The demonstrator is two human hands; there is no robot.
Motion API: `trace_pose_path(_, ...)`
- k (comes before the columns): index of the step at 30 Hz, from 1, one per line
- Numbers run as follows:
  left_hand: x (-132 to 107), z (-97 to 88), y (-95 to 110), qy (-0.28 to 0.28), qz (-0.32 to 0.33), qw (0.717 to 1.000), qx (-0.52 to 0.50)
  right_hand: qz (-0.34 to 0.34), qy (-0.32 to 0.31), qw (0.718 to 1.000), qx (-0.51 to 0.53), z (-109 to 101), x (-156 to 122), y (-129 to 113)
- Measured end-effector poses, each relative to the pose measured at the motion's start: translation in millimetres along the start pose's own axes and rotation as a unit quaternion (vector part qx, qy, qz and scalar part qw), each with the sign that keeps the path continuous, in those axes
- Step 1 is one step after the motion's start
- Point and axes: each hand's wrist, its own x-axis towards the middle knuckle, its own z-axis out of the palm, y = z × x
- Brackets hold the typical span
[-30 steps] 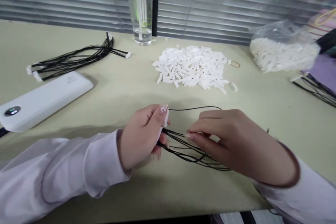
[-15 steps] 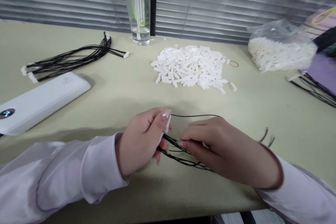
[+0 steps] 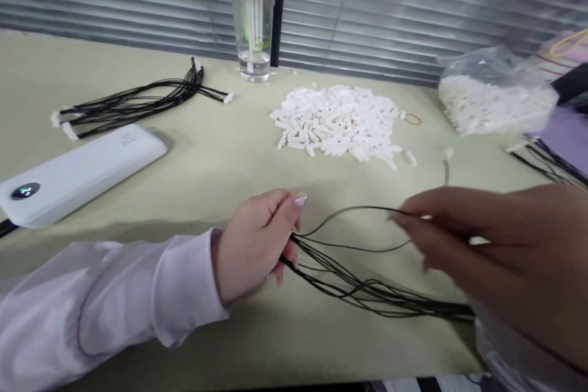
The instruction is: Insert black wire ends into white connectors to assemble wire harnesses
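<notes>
My left hand [image 3: 257,242] is closed around one end of a bundle of thin black wires [image 3: 381,297], thumb on top. The wires fan out to the right, close above the table. Whatever else sits inside that grip is hidden by the fingers. To the right, my right hand [image 3: 505,251], partly smeared by motion, pinches a black wire [image 3: 362,207] that bows up out of the bundle. Above its knuckles a blurred wire end with a small white tip [image 3: 448,153] sticks up. The far end of the bundle passes behind my right wrist.
Beyond my hands lies a pile of white connector housings [image 3: 340,122], with a rubber band [image 3: 413,119] beside it. A clear bag of white parts [image 3: 496,101] is at right. A water bottle [image 3: 252,24], a black wire harness [image 3: 138,101] and a white power bank [image 3: 87,171] stand left.
My right hand has moved right, away from my left, drawing a wire into a wide loop. The white piece seen at my left thumb earlier is no longer visible there. The view shifted slightly.
</notes>
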Motion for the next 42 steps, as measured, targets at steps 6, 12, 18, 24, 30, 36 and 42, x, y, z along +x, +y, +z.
trace_pose_path(6, -0.6, 0.9, -2.2, 0.0, 0.02, 1.0, -0.021, -0.056, -0.142, 0.987, 0.052, 20.2, 11.0, -1.6)
trace_pose_path(12, -2.5, 0.3, 0.3, 0.002, 0.001, 1.0, -0.013, 0.136, -0.035, 0.989, 0.049, -2.2, 23.5, 40.0)
trace_pose_path(18, -3.4, -1.0, 0.7, 0.007, -0.005, 1.0, 0.005, 0.275, -0.112, 0.936, -0.191, 20.6, 44.1, 97.6)
trace_pose_path(24, -1.6, -0.1, 2.1, 0.013, -0.015, 1.0, 0.007, 0.244, -0.184, 0.941, -0.144, 39.7, 53.9, 112.2)
trace_pose_path(30, -2.5, -0.5, 1.3, 0.011, -0.014, 1.0, 0.007, 0.283, -0.156, 0.938, -0.123, 33.5, 52.7, 109.4)
trace_pose_path(36, -3.5, -0.6, 3.4, 0.014, -0.021, 1.0, 0.001, 0.277, -0.196, 0.934, -0.114, 37.8, 56.1, 111.2)
trace_pose_path(42, -2.3, 0.6, 4.9, 0.011, -0.015, 1.0, 0.002, 0.285, -0.178, 0.938, -0.086, 38.2, 53.9, 111.4)
